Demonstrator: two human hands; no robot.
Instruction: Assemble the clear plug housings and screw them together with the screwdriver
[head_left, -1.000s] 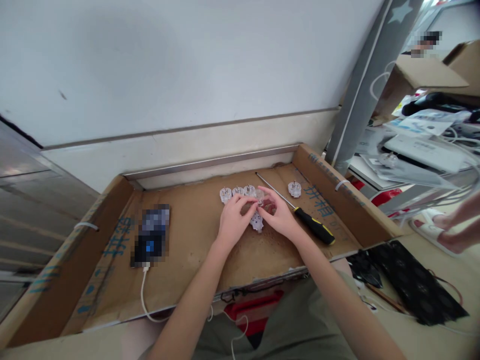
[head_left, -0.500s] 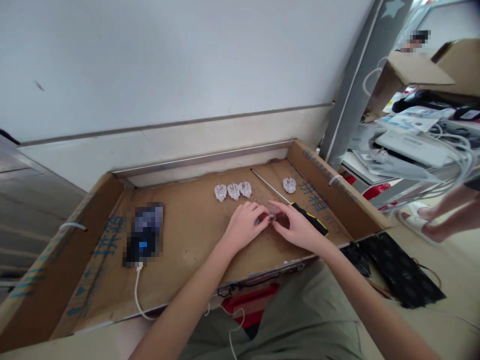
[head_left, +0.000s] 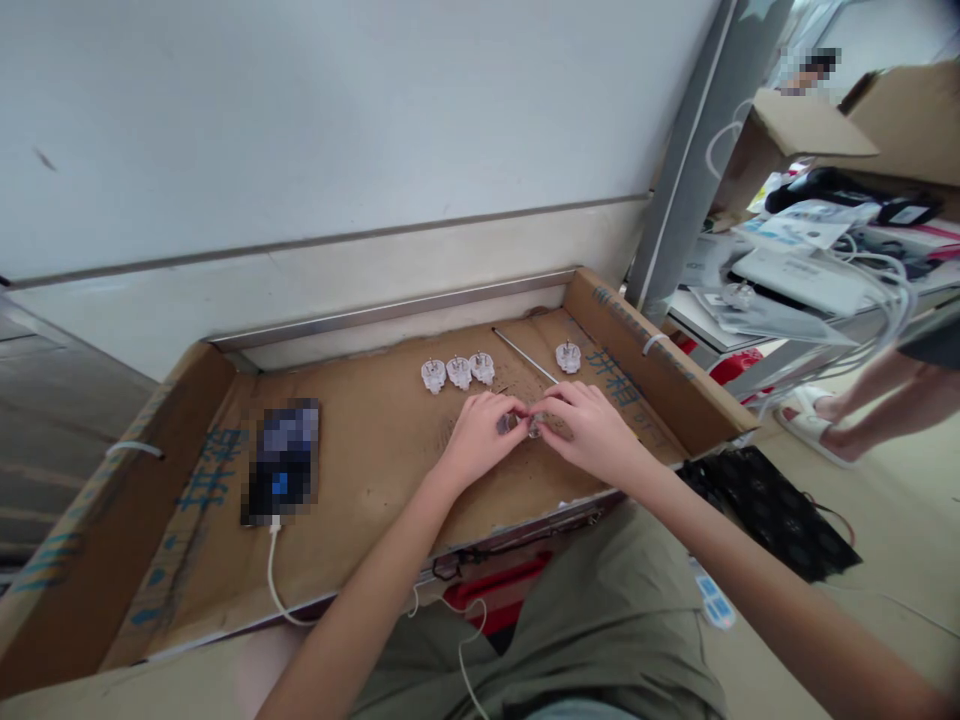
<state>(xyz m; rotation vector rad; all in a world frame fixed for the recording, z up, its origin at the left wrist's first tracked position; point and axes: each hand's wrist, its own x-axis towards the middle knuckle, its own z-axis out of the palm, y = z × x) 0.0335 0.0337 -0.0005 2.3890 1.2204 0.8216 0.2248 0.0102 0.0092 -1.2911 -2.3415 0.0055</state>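
Over the right half of the cardboard tray (head_left: 360, 560), my left hand (head_left: 484, 430) and my right hand (head_left: 585, 425) meet fingertip to fingertip. Both are closed in a pinch on a small clear plastic piece (head_left: 535, 428), mostly covered by the fingers. Just beyond my left hand, three clear plugs stand in a row, pins up: a left plug (head_left: 433, 375), a middle plug (head_left: 459, 373) and a right plug (head_left: 482, 367). Another plug (head_left: 568, 357) sits apart, beyond my right hand. A screwdriver (head_left: 525, 355) shows its metal shaft; my right hand hides its handle.
A phone (head_left: 283, 460) with a white cable (head_left: 274, 575) lies at the tray's left. Cardboard walls edge the tray, with a white panel (head_left: 337, 110) behind. To the right are a cluttered table (head_left: 802, 280), a person's leg (head_left: 877, 405) and a black sheet (head_left: 780, 515) beside the tray.
My hands have drawn closer together around the small piece, and the right hand now covers the screwdriver's handle. The whole view has shifted slightly.
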